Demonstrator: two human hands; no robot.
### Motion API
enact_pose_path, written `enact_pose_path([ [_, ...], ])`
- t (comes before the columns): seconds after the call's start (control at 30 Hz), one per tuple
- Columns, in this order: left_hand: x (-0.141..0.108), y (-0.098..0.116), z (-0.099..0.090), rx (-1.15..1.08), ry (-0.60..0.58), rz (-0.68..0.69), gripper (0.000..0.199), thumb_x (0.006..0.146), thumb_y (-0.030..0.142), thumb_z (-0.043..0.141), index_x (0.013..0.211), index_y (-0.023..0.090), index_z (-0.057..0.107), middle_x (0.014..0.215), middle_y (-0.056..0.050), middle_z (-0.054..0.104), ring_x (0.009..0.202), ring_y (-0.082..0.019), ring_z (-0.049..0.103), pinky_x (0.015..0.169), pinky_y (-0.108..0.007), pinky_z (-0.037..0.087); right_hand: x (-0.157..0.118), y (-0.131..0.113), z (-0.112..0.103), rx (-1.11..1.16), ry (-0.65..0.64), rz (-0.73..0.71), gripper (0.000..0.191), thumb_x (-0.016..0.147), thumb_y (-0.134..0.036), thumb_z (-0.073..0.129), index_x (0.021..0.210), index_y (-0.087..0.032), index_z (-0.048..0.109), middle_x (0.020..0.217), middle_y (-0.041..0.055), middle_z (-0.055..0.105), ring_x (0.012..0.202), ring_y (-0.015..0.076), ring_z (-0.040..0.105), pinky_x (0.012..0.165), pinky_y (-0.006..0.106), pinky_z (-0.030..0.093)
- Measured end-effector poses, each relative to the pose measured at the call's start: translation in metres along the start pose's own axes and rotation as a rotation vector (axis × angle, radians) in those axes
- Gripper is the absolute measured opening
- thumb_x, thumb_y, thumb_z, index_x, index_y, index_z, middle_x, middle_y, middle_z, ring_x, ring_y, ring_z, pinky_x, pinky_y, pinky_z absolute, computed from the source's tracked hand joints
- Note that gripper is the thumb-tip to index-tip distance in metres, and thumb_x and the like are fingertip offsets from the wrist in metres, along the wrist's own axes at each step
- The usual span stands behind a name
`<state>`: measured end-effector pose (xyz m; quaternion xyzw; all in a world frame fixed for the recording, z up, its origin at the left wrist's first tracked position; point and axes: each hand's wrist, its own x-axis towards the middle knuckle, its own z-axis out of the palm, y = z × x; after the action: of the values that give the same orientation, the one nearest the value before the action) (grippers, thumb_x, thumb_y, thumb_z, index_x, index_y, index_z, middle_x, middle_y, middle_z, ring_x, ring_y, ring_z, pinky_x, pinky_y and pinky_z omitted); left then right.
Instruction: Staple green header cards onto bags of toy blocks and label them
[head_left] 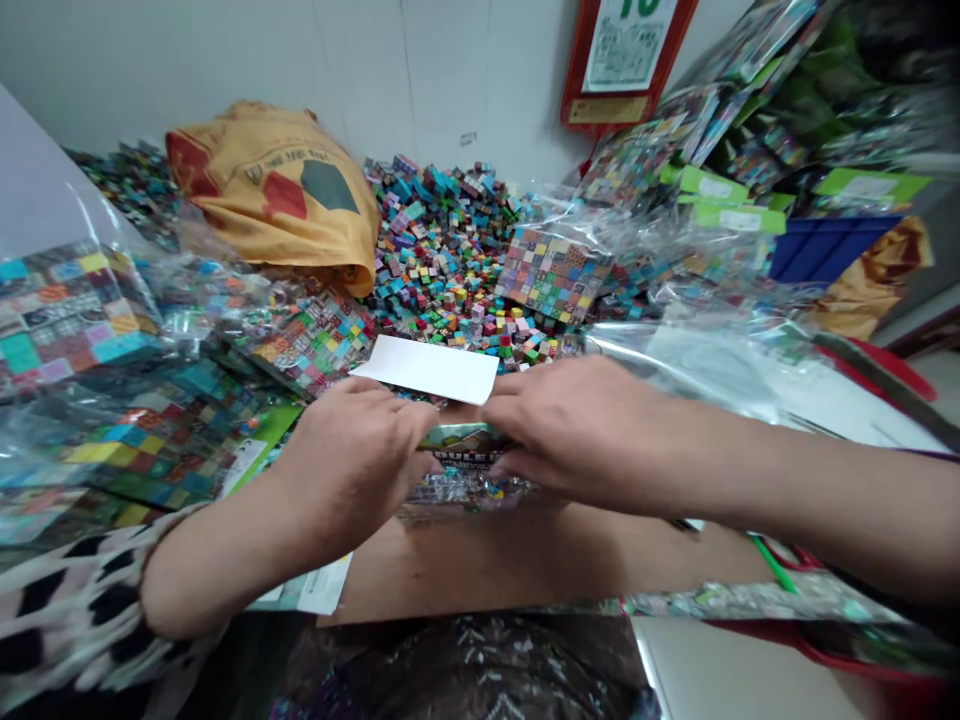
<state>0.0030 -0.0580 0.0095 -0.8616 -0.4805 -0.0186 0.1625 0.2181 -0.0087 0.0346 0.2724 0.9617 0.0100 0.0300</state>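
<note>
My left hand [356, 455] and my right hand [574, 425] are closed, one on each end of a printed header card [465, 437]. The card's plain white flap [435, 368] tilts up and back behind my fingers. Below the card hangs a clear plastic bag [469, 487] with small colourful pieces in it; most of it is hidden by my hands. Thumbs are on the near side, fingers on the far side. Whether the card is fastened to the bag I cannot tell.
A heap of small colourful cubes [450, 250] lies behind my hands. A yellow cloth bag [281, 195] rests on its left. Packed cube bags [555, 270] crowd both sides. A brown board [480, 565] covers the near edge. A blue bin [832, 245] stands back right.
</note>
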Motion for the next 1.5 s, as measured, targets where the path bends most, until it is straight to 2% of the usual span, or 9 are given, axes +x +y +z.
enact_pose_path([
  [0.2,-0.001,0.000,0.000,-0.019,-0.067,-0.056,0.015,0.083,0.031,0.064,0.073,0.020,0.062,0.066,-0.005,0.070,0.073,-0.028,0.070,0.068,-0.037,0.045,0.028,-0.019,0.013,0.108,0.048,0.114,0.013,0.081,-0.019,0.057,0.082,-0.022,0.069,0.079,0.0049,0.073,0.068,0.0195,0.062,0.054,0.032,0.017],
  [0.37,-0.014,-0.021,0.002,-0.219,-0.169,-0.138,0.013,0.083,0.033,0.062,0.078,0.021,0.064,0.071,-0.002,0.071,0.068,-0.022,0.067,0.056,-0.029,0.035,0.027,-0.014,0.018,0.148,0.036,0.184,0.015,0.080,-0.023,0.057,0.082,-0.026,0.072,0.074,0.0048,0.069,0.063,0.0186,0.058,0.055,0.031,0.019],
  [0.47,-0.025,-0.033,0.009,-0.402,-0.116,-0.171,0.012,0.083,0.030,0.059,0.085,0.020,0.067,0.072,-0.002,0.070,0.067,-0.019,0.065,0.057,-0.028,0.036,0.028,-0.012,0.017,0.167,0.015,0.196,0.016,0.083,-0.028,0.057,0.085,-0.028,0.073,0.076,0.0049,0.067,0.064,0.0173,0.056,0.056,0.030,0.023],
  [0.67,-0.024,-0.036,0.018,-0.522,-0.024,-0.202,0.020,0.080,0.029,0.061,0.062,0.019,0.060,0.053,0.002,0.054,0.052,-0.014,0.049,0.053,-0.029,0.028,0.031,-0.013,0.015,0.190,-0.043,0.229,0.017,0.084,-0.032,0.057,0.085,-0.029,0.074,0.076,0.0051,0.065,0.063,0.0169,0.053,0.058,0.030,0.029],
  [0.8,-0.020,-0.043,0.016,-0.758,-0.073,-0.247,0.015,0.077,0.034,0.066,0.077,0.020,0.072,0.063,0.002,0.066,0.059,-0.014,0.057,0.057,-0.026,0.037,0.031,-0.012,0.013,0.223,-0.044,0.244,0.016,0.086,-0.034,0.060,0.086,-0.027,0.074,0.078,0.0043,0.067,0.068,0.0164,0.057,0.062,0.029,0.033],
  [0.9,-0.027,-0.044,0.019,-0.884,-0.039,-0.415,0.028,0.071,0.041,0.073,0.091,0.021,0.075,0.079,0.001,0.075,0.072,-0.017,0.065,0.063,-0.026,0.045,0.030,-0.011,0.014,0.242,-0.041,0.242,0.015,0.086,-0.033,0.060,0.087,-0.026,0.073,0.079,0.0035,0.068,0.068,0.0157,0.058,0.062,0.028,0.034],
  [1.1,-0.038,-0.033,0.026,-0.872,0.097,-0.475,0.024,0.073,0.045,0.070,0.073,0.022,0.076,0.067,0.001,0.073,0.062,-0.015,0.061,0.058,-0.025,0.042,0.031,-0.009,0.010,0.186,-0.053,0.161,0.016,0.089,-0.037,0.060,0.092,-0.025,0.070,0.087,0.0034,0.071,0.072,0.0172,0.060,0.060,0.028,0.030],
  [1.3,-0.032,-0.036,0.025,-0.808,0.137,-0.512,0.024,0.070,0.047,0.070,0.075,0.024,0.078,0.066,0.004,0.074,0.063,-0.015,0.063,0.058,-0.022,0.042,-0.005,0.032,-0.003,0.446,-0.165,0.027,0.023,0.084,-0.023,0.072,0.106,-0.018,0.068,0.096,0.0017,0.071,0.086,0.0159,0.062,0.070,0.026,0.040],
  [1.5,-0.035,-0.035,0.022,-0.846,0.115,-0.465,0.025,0.072,0.049,0.071,0.077,0.025,0.079,0.072,0.003,0.076,0.065,-0.015,0.065,0.058,-0.021,0.044,-0.056,0.056,0.035,0.884,0.109,0.173,0.021,0.084,-0.030,0.074,0.101,-0.020,0.071,0.091,-0.0011,0.072,0.082,0.0139,0.064,0.073,0.025,0.046],
])
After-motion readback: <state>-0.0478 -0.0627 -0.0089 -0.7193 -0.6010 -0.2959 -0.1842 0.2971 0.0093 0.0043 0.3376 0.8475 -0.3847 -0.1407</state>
